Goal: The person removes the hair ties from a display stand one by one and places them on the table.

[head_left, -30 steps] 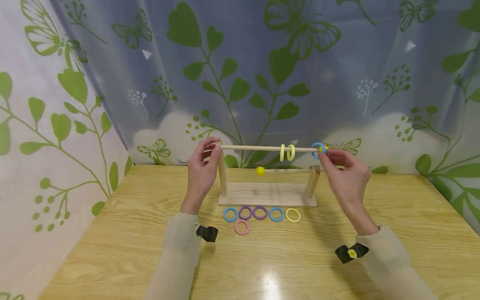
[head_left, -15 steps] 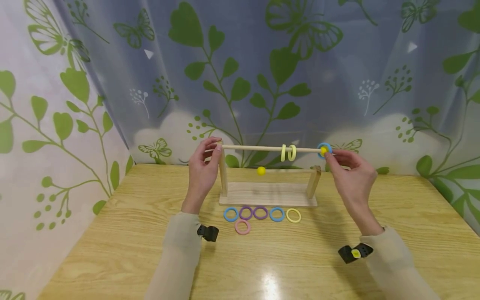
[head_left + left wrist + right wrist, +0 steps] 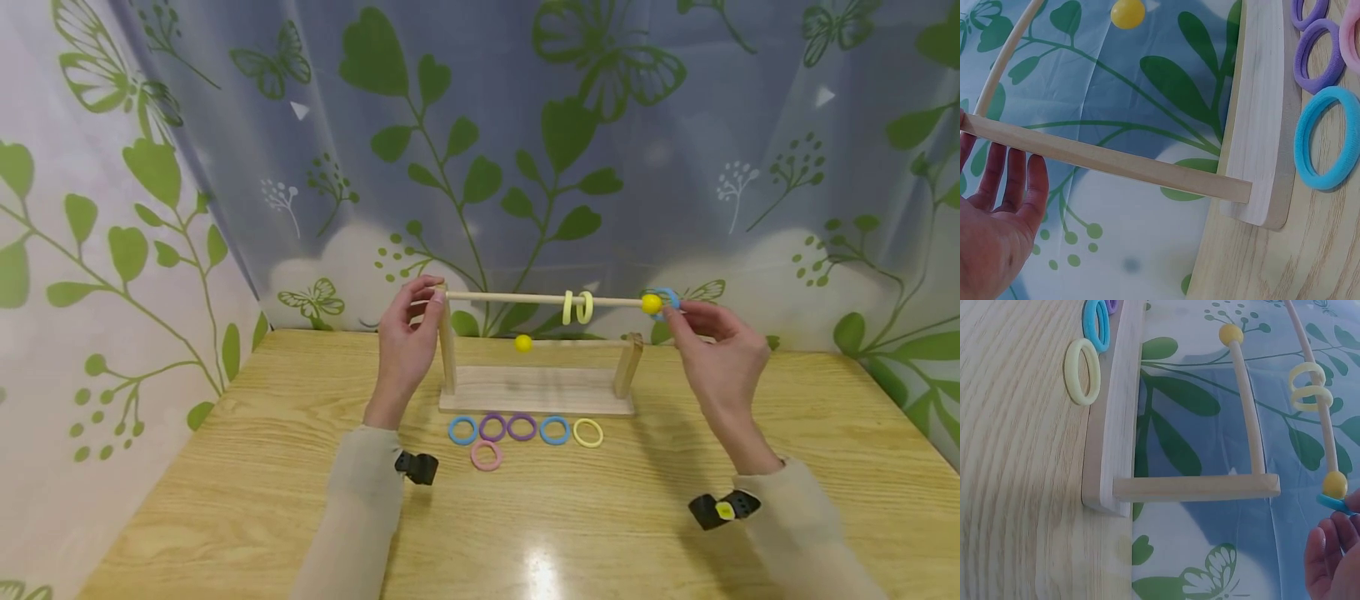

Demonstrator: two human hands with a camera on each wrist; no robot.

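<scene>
A wooden stand (image 3: 536,400) has a tall left post (image 3: 1116,153) and a shorter right post (image 3: 1197,487). My left hand (image 3: 405,342) holds the tall post near its top, thumb in front. From there a long rod (image 3: 510,297) runs right to a yellow ball (image 3: 651,303) at its tip. Two pale yellow hair ties (image 3: 576,307) hang on this rod. Just beyond the ball, my right hand (image 3: 723,358) pinches a blue hair tie (image 3: 1332,503) between thumb and fingers. The short post bears a lower rod (image 3: 577,343), tipped with another yellow ball (image 3: 522,342).
Several loose hair ties lie on the wooden table (image 3: 300,500) before the stand: blue (image 3: 555,442), purple, yellow (image 3: 588,445) and pink (image 3: 486,468). A leaf-patterned curtain (image 3: 480,217) hangs right behind the stand.
My right hand has drawn the blue hair tie rightward from the rod's end over the yellow ball to its far side. The left hand stays at the post.
</scene>
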